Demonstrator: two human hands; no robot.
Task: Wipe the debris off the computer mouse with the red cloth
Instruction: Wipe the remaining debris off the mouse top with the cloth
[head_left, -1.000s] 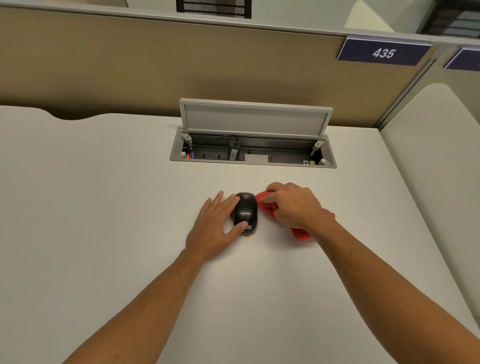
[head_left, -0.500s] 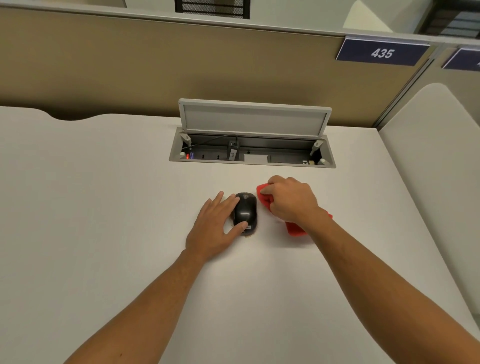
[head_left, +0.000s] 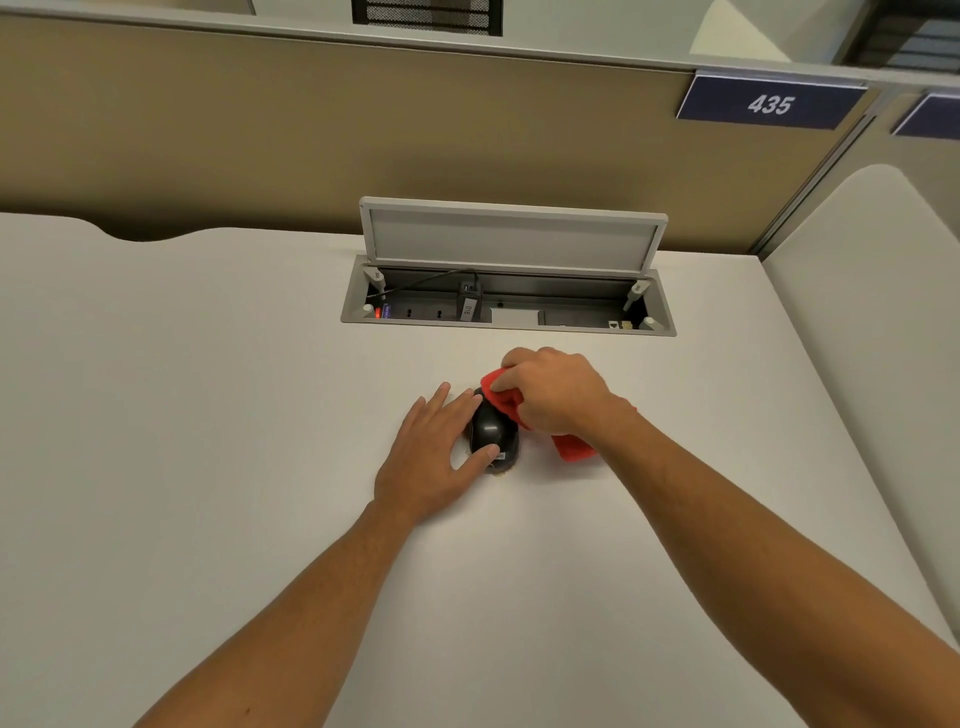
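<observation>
A black computer mouse (head_left: 492, 432) lies on the white desk (head_left: 208, 415) near the middle. My left hand (head_left: 434, 454) rests flat against its left side, fingers spread, thumb pressing on the mouse's near end. My right hand (head_left: 553, 392) is closed on a red cloth (head_left: 501, 395), whose front fold lies over the mouse's far right top; the cloth's tail shows under my wrist. A few brownish crumbs (head_left: 501, 472) lie on the desk by the mouse's near edge.
An open cable hatch (head_left: 509, 322) with its lid (head_left: 511, 239) raised sits in the desk just beyond my hands, holding sockets and a plug. A tan partition (head_left: 311, 140) backs the desk; a white divider (head_left: 862, 312) stands at right.
My right hand has moved left with the red cloth, from beside the mouse onto its far top. My left hand has stayed on the mouse.
</observation>
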